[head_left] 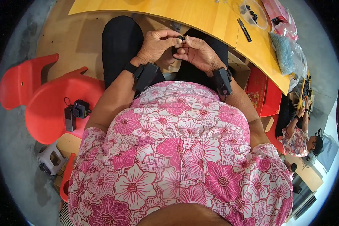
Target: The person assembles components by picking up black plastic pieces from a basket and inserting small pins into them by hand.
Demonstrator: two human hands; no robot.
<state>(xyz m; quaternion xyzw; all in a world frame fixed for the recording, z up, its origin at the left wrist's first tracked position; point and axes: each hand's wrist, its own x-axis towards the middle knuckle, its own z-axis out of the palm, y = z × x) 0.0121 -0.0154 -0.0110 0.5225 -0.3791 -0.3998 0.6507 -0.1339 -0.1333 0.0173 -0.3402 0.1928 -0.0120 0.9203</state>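
My left hand [158, 43] and my right hand [197, 52] meet above my lap, just below the edge of a yellow wooden table [199, 17]. Together they pinch a small black part [179, 42] between the fingertips; most of it is hidden by the fingers. Each wrist carries a black strapped device, the left wrist device [147, 75] and the right wrist device [222, 81]. I wear a pink flowered top and black trousers.
On the table lie a black pen-like tool [244, 29], a clear tub of small black parts [254, 14] and plastic bags [290, 56]. A red chair [49, 105] at my left holds small black devices [76, 112]. Another person [299, 137] sits at right. A red box [258, 90] stands under the table.
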